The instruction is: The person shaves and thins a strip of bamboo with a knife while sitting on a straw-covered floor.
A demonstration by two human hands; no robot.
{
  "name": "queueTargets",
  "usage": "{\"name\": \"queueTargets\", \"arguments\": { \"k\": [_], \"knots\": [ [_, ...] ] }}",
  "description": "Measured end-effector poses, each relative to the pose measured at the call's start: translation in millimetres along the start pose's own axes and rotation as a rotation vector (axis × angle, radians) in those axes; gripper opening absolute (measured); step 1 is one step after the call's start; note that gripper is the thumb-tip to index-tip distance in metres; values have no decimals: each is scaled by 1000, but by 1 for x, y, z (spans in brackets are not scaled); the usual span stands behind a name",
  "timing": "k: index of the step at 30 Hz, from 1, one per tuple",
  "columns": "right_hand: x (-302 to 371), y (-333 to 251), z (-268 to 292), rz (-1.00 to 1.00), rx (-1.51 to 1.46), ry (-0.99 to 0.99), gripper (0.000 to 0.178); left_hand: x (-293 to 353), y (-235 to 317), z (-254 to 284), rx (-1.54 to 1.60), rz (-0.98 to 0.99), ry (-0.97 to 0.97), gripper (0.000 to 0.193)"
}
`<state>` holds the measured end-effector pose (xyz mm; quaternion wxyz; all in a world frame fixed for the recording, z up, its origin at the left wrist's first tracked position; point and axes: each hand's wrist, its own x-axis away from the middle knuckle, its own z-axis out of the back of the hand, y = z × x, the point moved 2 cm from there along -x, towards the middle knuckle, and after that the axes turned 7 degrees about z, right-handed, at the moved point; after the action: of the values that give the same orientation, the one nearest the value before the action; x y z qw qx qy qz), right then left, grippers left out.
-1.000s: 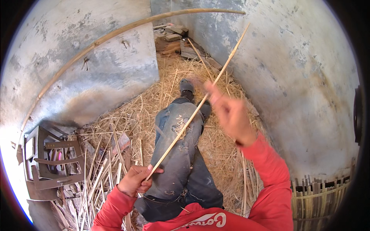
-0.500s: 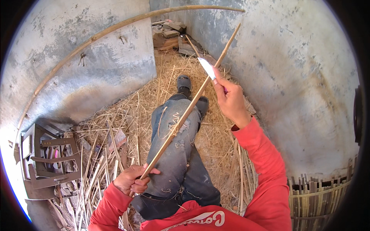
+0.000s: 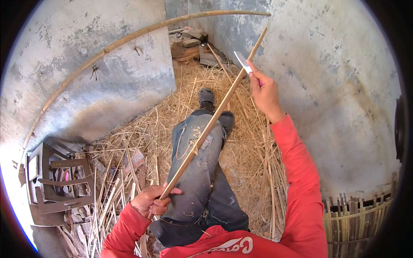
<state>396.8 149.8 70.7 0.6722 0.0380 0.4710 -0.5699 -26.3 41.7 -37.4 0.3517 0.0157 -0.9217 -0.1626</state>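
A long, flat bamboo strip [image 3: 215, 117] slants across my outstretched legs, from my lap up toward the far right. My left hand [image 3: 153, 201] is closed round its near end. Near the far end, my right hand [image 3: 266, 92] grips a knife [image 3: 243, 62] by a pinkish handle that mostly hides in the fingers. The pale blade lies across the strip, its tip pointing up and left. Curly shavings [image 3: 196, 144] cling to the strip and to the worn jeans [image 3: 189, 172] under it.
Straw-like shavings [image 3: 249, 142] cover the floor, with split strips [image 3: 107, 202] heaped at left. A brown wooden frame [image 3: 64, 182] stands at far left. One long bent pole [image 3: 107, 49] arches along the walls. Bricks [image 3: 191, 42] lie in the far corner; a slatted bamboo basket [image 3: 352, 223] sits at lower right.
My right hand has slid the knife up and away along the strip toward its far end. The left hand keeps its hold on the near end, nearly unmoved.
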Motion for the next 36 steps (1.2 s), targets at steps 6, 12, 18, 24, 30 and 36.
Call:
{"name": "queueTargets", "arguments": {
  "k": [6, 12, 18, 24, 30, 36],
  "knots": [
    [60, -44, -46, 147, -302, -202, 34, -2, -10, 6, 164, 25, -57, 54],
    [22, -21, -15, -84, -120, -102, 36, 1, -6, 2, 69, 9, -49, 53],
    [68, -55, -35, 111, -231, -241, 43, 1, -3, -8, 51, -12, 3, 53],
    [50, -57, -19, -35, -166, -254, 43, 7, -10, -6, 35, -48, 16, 52],
    [110, -93, -36, 156, -344, -367, 49, -3, -2, -20, 21, -62, 46, 51],
    [90, -86, -29, -64, -244, -387, 49, 3, -2, -18, -6, -71, 49, 51]
  ]
}}
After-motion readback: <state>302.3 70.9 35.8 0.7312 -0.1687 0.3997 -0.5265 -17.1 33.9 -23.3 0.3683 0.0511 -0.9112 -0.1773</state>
